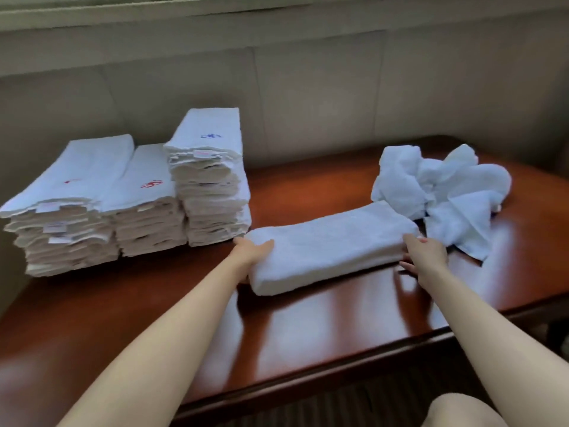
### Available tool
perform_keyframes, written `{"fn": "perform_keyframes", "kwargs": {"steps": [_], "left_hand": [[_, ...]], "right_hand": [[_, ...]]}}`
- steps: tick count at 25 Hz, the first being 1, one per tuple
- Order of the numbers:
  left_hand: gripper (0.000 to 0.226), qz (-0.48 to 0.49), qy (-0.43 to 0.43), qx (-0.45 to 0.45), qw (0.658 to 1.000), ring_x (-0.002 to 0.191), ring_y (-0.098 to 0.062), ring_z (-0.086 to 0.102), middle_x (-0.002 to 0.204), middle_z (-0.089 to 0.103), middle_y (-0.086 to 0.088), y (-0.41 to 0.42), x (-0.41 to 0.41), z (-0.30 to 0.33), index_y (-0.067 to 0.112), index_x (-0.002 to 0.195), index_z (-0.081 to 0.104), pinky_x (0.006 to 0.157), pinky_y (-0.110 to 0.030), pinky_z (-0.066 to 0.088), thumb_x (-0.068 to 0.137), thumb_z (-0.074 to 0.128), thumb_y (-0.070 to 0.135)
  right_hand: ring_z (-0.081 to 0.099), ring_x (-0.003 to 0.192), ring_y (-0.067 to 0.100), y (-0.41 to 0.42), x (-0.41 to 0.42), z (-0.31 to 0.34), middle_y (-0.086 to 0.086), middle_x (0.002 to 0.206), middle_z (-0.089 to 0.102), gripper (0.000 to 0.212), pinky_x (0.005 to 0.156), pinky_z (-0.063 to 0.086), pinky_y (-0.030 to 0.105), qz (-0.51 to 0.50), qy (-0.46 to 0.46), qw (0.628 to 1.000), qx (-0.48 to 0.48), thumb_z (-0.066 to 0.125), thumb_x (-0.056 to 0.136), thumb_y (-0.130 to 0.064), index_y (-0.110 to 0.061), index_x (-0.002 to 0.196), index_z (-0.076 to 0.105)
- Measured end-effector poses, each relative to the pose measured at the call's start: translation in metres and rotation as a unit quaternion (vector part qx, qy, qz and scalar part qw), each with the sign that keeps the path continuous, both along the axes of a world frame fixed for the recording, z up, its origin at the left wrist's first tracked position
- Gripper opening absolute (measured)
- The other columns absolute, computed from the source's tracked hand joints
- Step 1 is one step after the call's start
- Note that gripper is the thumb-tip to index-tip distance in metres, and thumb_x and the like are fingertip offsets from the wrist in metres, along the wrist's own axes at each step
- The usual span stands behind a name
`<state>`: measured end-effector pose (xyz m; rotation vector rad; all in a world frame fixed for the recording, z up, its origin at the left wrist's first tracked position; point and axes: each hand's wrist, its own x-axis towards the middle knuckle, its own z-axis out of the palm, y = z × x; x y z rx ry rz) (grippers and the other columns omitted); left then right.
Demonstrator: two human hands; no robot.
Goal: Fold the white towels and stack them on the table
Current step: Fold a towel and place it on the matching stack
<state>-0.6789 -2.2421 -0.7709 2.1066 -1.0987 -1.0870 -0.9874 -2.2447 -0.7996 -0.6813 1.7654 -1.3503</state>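
Observation:
A folded white towel [329, 246] lies across the middle of the dark wooden table [308, 322]. My left hand [251, 252] grips its left end, thumb on top and fingers underneath. My right hand [426, 252] holds its right end, fingers tucked under the edge. To the left stand three stacks of folded towels: a tall one [212, 177], a middle one [147, 198] and a wide one [64, 204]. A crumpled heap of unfolded white towels [443, 192] lies at the right, just behind my right hand.
A padded beige wall [308, 87] runs behind the table. The table's front edge [338, 377] passes diagonally near me, with dark carpet below. My knee [462, 411] shows at the bottom right.

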Motion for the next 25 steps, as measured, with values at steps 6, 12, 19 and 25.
{"fn": "perform_keyframes", "kwargs": {"steps": [6,12,19,25], "left_hand": [[0.018,0.02,0.191,0.016,0.981,0.042,-0.011,0.053,0.056,0.058,-0.003,0.01,0.001,0.021,0.012,0.107,0.051,0.035,-0.019,0.046,0.092,0.059,0.019],[0.084,-0.014,0.217,-0.171,0.961,0.084,-0.026,0.062,0.114,0.057,-0.021,-0.013,-0.018,0.096,0.009,0.129,0.04,0.077,-0.044,0.057,0.053,0.066,0.032],[0.082,-0.102,0.226,-0.342,0.906,0.103,-0.013,0.061,0.12,0.06,0.002,0.028,0.059,0.164,0.026,0.143,0.031,0.087,-0.034,0.047,0.075,0.064,0.06],[0.082,-0.254,0.262,-0.185,0.912,0.111,-0.029,0.063,0.119,0.066,-0.011,0.111,0.144,0.119,0.012,0.123,0.057,0.087,-0.039,0.054,0.054,0.09,0.04]], "right_hand": [[0.042,0.129,0.032,0.023,0.045,0.021,0.015,0.139,0.045,0.068,0.106,0.031,0.04,0.223,0.427,0.851,-0.208,0.071,0.08,-0.023,-0.009,0.14,0.042],[0.059,0.11,0.022,0.024,0.148,0.055,-0.001,0.125,0.061,0.064,0.084,0.051,0.042,0.247,0.435,0.798,-0.336,0.072,0.074,-0.034,-0.02,0.133,0.049],[0.063,0.088,0.013,0.027,0.179,0.192,0.0,0.094,0.067,0.022,0.084,0.05,0.032,0.296,-0.014,0.869,-0.396,0.062,0.086,-0.001,-0.015,0.101,0.063],[0.067,0.093,0.026,0.034,0.238,0.254,0.011,0.104,0.069,0.022,0.085,0.056,0.041,0.403,-0.204,0.825,-0.338,0.061,0.09,-0.013,-0.012,0.112,0.061]]}}
